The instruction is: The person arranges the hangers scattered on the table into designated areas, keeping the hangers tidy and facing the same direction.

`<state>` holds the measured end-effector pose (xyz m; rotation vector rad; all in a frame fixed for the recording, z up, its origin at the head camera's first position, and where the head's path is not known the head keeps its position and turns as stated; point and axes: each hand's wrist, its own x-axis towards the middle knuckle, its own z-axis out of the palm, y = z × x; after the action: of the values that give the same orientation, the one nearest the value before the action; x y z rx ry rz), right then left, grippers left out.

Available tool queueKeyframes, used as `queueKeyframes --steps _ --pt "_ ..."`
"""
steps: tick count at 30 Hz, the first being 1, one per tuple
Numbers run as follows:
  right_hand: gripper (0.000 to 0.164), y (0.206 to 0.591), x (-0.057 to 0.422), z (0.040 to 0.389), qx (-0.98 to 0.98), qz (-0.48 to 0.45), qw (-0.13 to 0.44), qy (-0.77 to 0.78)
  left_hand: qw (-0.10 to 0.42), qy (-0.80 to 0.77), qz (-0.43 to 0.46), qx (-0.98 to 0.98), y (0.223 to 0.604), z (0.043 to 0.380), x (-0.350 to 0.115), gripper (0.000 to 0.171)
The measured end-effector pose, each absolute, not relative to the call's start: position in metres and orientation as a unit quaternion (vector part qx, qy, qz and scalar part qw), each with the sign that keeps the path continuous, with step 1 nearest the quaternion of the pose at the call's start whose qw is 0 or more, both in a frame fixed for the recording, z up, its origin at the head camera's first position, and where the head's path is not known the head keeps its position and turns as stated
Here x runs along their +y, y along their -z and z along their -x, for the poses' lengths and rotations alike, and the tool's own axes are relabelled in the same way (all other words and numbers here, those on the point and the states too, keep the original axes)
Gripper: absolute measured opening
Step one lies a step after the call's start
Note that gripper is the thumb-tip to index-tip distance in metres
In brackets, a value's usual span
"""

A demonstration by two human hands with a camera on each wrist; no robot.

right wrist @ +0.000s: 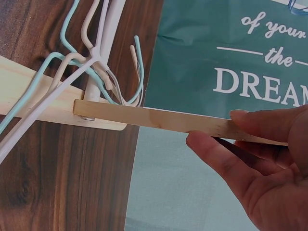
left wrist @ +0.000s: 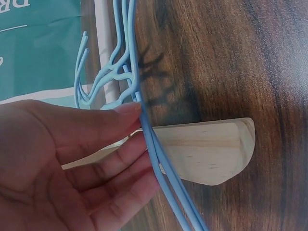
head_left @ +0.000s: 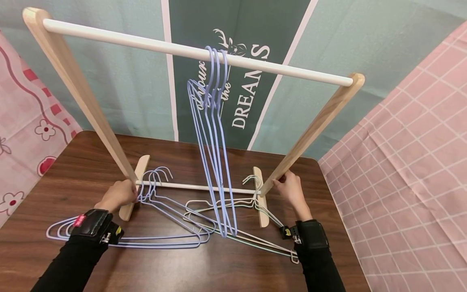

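Three blue hangers [head_left: 215,121] hang by their hooks from the rack's white upper rail [head_left: 146,44]. At the base of the left wooden post [head_left: 95,109], my left hand [head_left: 118,194] pinches wires of several blue hangers [left wrist: 151,139] lying on the table. Its thumb and fingertips meet at those wires, close to the wooden foot [left wrist: 207,149]. My right hand [head_left: 290,186] grips the lower part of the right wooden post [right wrist: 159,120] between thumb and fingers. Beside that post lie several pale hangers in cream, white and mint [head_left: 251,235], their hooks by the lower rail.
The rack's lower rail [head_left: 197,186] runs between the two feet. Dark wood tabletop [head_left: 175,271] lies underneath. Behind hangs a green curtain [head_left: 299,117] with printed words; pink cloths [head_left: 412,170] flank both sides. Blue hanger arms stretch across the left front.
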<state>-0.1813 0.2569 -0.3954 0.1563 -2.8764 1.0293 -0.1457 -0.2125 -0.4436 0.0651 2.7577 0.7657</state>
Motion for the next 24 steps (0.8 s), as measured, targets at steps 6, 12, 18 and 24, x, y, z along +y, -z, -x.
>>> queueKeyframes --steps 6,12,18,24 --pt "0.025 0.3994 0.2611 0.1828 -0.932 -0.077 0.063 -0.350 0.138 -0.265 -0.028 0.954 0.4422 0.1459 -0.2128 0.007" --pt "0.027 0.3948 0.2561 0.1817 -0.941 -0.044 0.037 -0.335 0.140 -0.262 -0.028 0.955 0.4414 0.1463 -0.2130 0.009" --pt "0.028 0.3939 0.2549 0.1809 -0.941 -0.039 0.030 -0.333 0.156 -0.254 -0.021 0.954 0.4394 0.1483 -0.2135 0.015" --pt "0.028 0.3932 0.2545 0.1801 -0.940 -0.036 0.025 -0.339 0.149 -0.254 -0.032 0.955 0.4381 0.1487 -0.2147 0.016"
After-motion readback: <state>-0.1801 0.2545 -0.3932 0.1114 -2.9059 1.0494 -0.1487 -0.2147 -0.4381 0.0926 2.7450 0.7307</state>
